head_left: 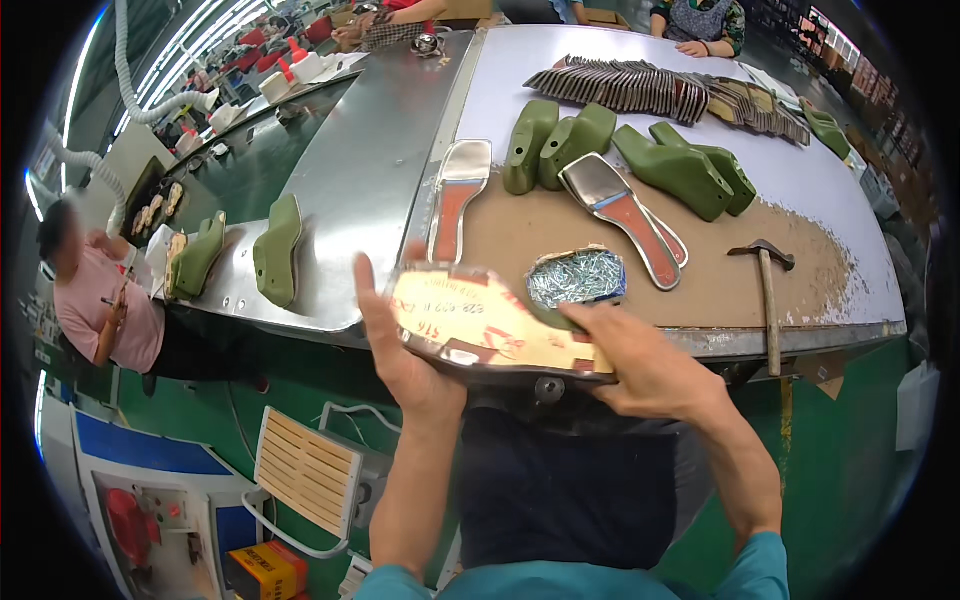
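Observation:
Over the near edge of the bench, both my hands hold a shoe last with a pale insole board [480, 315] facing up, marked in red. My left hand [425, 385] cups its wide toe end, one finger stretched upward. The narrow heel end lies in my right hand [655, 365], thumb on top and fingers underneath. Just beyond sits an open box of small nails [577, 278]. Brown and silver insoles [460, 195] lie flat, with an overlapping pair [640, 230] farther right. Several green shoe lasts [680, 175] rest behind them. A hammer [768, 300] lies at right, its handle overhanging the edge.
A long row of stacked insoles [630, 92] runs across the back. Two more green lasts [277, 250] stand on the metal tabletop [370, 150] at left. A person in pink [110, 310] is at far left; another person's hands [700, 48] rest at the far edge. A slatted chair [308, 470] stands below left.

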The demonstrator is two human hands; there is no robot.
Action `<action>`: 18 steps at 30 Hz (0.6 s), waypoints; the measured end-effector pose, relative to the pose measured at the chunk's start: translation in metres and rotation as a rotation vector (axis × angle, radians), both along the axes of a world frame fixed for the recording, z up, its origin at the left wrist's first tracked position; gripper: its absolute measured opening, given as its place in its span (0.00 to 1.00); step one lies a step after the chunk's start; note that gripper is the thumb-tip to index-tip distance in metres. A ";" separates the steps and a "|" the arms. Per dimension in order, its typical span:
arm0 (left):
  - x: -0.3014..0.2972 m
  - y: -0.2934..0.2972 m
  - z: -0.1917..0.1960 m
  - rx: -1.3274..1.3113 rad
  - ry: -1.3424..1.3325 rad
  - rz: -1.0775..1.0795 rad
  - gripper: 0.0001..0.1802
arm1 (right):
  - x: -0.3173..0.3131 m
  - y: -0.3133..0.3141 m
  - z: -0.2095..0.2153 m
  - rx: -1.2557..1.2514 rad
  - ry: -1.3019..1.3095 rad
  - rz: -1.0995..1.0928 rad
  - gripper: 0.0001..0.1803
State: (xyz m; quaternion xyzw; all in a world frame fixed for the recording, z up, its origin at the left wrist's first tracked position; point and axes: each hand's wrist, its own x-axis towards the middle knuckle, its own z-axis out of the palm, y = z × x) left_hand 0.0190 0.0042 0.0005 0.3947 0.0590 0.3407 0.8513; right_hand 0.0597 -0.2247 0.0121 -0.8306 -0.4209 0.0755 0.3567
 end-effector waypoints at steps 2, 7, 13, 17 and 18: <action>-0.018 0.006 -0.031 0.019 0.214 0.065 0.36 | 0.004 0.007 -0.023 -0.050 -0.068 0.028 0.36; -0.065 0.024 -0.086 -0.180 0.249 0.220 0.33 | -0.005 0.047 -0.070 -0.123 -0.258 0.019 0.32; -0.062 0.013 -0.027 -0.019 0.172 0.203 0.33 | -0.013 0.045 -0.052 0.023 -0.233 -0.015 0.23; -0.067 0.011 -0.050 0.026 0.211 0.152 0.32 | -0.012 0.027 -0.032 -0.067 -0.199 -0.002 0.21; -0.071 0.010 -0.055 0.031 0.230 0.151 0.32 | -0.014 0.027 -0.034 -0.080 -0.210 -0.012 0.20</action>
